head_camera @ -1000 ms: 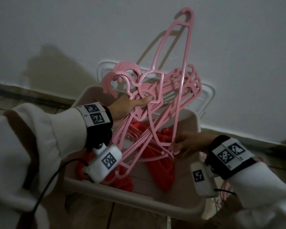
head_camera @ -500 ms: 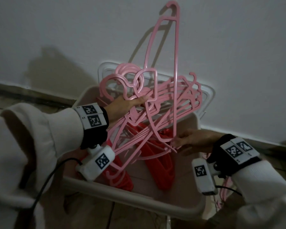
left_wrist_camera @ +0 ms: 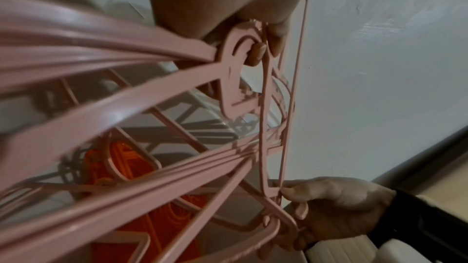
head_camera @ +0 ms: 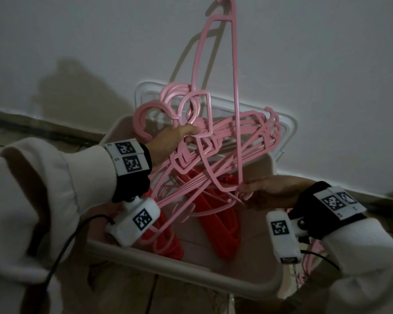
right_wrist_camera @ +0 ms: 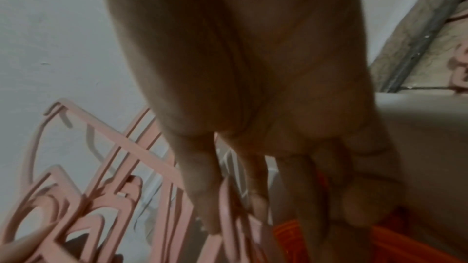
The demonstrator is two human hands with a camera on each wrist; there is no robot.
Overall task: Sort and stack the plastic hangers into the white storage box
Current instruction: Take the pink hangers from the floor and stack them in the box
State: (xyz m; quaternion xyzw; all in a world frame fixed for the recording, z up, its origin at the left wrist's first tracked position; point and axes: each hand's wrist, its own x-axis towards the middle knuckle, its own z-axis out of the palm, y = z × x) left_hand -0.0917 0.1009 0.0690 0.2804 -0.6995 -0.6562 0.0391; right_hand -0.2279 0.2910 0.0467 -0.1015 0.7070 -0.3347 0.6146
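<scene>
A tangled bunch of pink plastic hangers (head_camera: 232, 137) hangs over the white storage box (head_camera: 191, 275). My left hand (head_camera: 175, 141) grips the bunch near its necks, below the hooks (head_camera: 145, 114). The left wrist view shows its thumb and fingers (left_wrist_camera: 258, 51) curled round the necks. One pink hanger (head_camera: 222, 64) stands nearly upright against the wall, hook at the top. My right hand (head_camera: 268, 191) pinches its bottom corner (left_wrist_camera: 281, 191) over the box's right side. Red hangers (head_camera: 213, 214) lie inside the box under the bunch.
A white wall (head_camera: 327, 75) rises right behind the box. A clear lid (head_camera: 279, 125) leans against it behind the hangers. More pink hangers (head_camera: 309, 259) lie on the floor right of the box. A black cable (head_camera: 61, 252) runs from my left wrist camera.
The upright pink hanger has risen and swung more vertical, away from the bunch. My right hand moved a little right with its corner. My left hand keeps its grip.
</scene>
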